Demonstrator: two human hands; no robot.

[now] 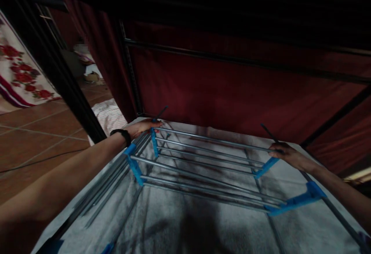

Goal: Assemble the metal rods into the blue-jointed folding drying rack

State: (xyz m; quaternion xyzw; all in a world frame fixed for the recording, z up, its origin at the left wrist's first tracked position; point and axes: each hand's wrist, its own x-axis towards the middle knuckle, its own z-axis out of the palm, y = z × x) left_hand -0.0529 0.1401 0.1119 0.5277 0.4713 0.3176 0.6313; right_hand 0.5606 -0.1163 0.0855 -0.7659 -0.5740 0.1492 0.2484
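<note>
A shoe rack (199, 178) of thin metal tubes with blue plastic connectors lies across a grey cloth-covered surface. My left hand (147, 126), with a black band at the wrist, is closed around its far left corner at a blue connector (154, 142). At the far right corner my right hand (285, 155) grips the rack's end, its fingers curled around the connector there. Dark tube ends stick up beyond both hands. The near left connector (135, 169) and near right connector (300, 200) are untouched.
Several loose metal tubes (106, 188) lie along the left of the cloth (232, 230). A dark metal frame post (55, 60) stands at left. Maroon fabric (232, 91) hangs behind. Tiled floor (37, 142) and a floral cloth (26, 72) show at far left.
</note>
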